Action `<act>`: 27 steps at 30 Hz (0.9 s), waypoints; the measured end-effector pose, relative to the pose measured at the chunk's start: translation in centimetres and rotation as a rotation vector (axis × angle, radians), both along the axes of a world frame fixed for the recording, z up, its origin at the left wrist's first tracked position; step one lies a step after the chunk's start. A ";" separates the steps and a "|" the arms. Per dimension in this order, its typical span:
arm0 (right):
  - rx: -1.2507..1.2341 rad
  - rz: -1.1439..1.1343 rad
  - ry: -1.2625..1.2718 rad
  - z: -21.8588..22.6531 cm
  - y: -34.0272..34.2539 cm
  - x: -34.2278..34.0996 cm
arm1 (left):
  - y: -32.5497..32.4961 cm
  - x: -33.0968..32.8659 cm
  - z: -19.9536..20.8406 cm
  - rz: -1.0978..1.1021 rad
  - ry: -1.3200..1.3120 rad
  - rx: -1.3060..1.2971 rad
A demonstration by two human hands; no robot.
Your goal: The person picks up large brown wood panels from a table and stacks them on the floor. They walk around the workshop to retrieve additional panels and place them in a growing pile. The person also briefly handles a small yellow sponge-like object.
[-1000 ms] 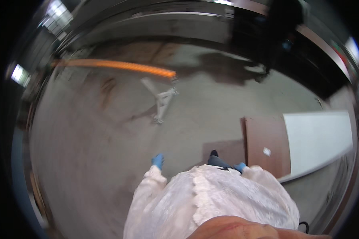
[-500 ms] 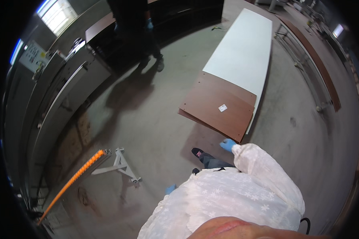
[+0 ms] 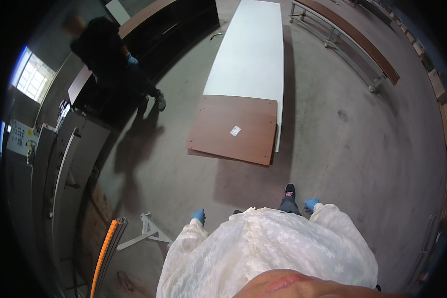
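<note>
My left hand [image 3: 198, 216], in a blue glove, hangs beside my body with its fingers loosely curled and nothing seen in it. On the other side, my right hand [image 3: 311, 204] is gloved in blue too, its fingers curled in and no object showing. Neither hand touches anything. Ahead of me lie brown panels [image 3: 228, 129], slightly out of line, with small holes near the corners and a white label on top. They rest on the near end of a long white board [image 3: 246, 54].
A person in dark clothes [image 3: 109, 54] walks at the left, beside a long dark panel stack [image 3: 184, 25]. A grey machine [image 3: 59, 164] runs along the left side. Near my left stand an orange roller strip [image 3: 104, 253] and a grey stand [image 3: 146, 233]. A wheeled frame carries a brown board [image 3: 352, 32] at far right.
My view has turned right, so the boards appear further left. My left hand has come more fully into view, and my right hand is now further from the panels. The other person has changed stride.
</note>
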State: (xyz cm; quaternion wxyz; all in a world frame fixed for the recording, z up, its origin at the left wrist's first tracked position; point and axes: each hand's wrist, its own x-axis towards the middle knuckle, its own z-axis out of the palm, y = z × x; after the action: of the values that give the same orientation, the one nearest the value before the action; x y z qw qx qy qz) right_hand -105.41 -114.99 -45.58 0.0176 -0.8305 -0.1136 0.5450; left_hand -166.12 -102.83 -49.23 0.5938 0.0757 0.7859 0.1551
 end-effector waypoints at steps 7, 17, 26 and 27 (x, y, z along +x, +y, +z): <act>0.140 -0.345 0.179 -1.0 -4.2 15.0 | 10.5 24.0 3.1 -0.305 -0.032 0.261; 0.065 -0.688 0.107 0.5 -4.7 41.6 | 15.2 55.4 6.5 -0.601 -0.179 0.296; 0.387 -0.524 0.042 -0.5 16.6 58.7 | 26.9 59.5 -0.3 -0.359 -0.097 -0.088; 0.367 -0.445 -0.021 -0.1 19.4 60.5 | 28.6 60.7 -1.1 -0.383 -0.047 -0.096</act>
State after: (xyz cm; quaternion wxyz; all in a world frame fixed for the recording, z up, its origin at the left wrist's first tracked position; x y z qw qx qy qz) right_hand -44.95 -95.63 -45.64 0.2854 -0.8237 -0.0254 0.4894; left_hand -105.45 -74.19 -50.35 0.6337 0.1918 0.7494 0.0031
